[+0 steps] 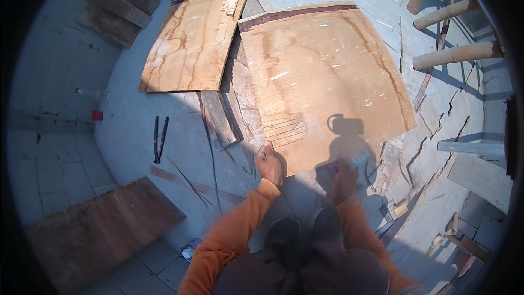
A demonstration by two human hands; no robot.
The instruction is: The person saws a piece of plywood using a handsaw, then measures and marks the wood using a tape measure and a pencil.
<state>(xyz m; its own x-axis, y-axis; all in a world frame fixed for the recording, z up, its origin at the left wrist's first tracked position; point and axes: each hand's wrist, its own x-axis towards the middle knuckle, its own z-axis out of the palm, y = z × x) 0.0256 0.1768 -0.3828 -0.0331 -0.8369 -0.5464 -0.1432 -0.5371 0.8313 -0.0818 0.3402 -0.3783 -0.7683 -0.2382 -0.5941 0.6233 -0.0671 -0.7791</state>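
Observation:
In front of me lies a large plywood sheet [327, 71], pale with brown water stains and a reddish far edge. At its near left corner, my left hand [269, 165] is closed with the thumb on top. My right hand [345, 180], in shadow, is closed at the near edge farther right. A teal thing [360, 159] shows beside its fingers; I cannot make out its kind. Just left, a second plywood sheet [188, 43] rests over wooden boards [218, 117]. Dark shadows of my head and hands fall across the larger sheet.
Long-handled pincers [161, 139] lie on the concrete floor at left. A brown board [103, 235] lies lower left, near a small can [191, 248]. Round wooden poles [456, 55] stick in from the right. Loose planks [480, 180] and sticks are scattered at right.

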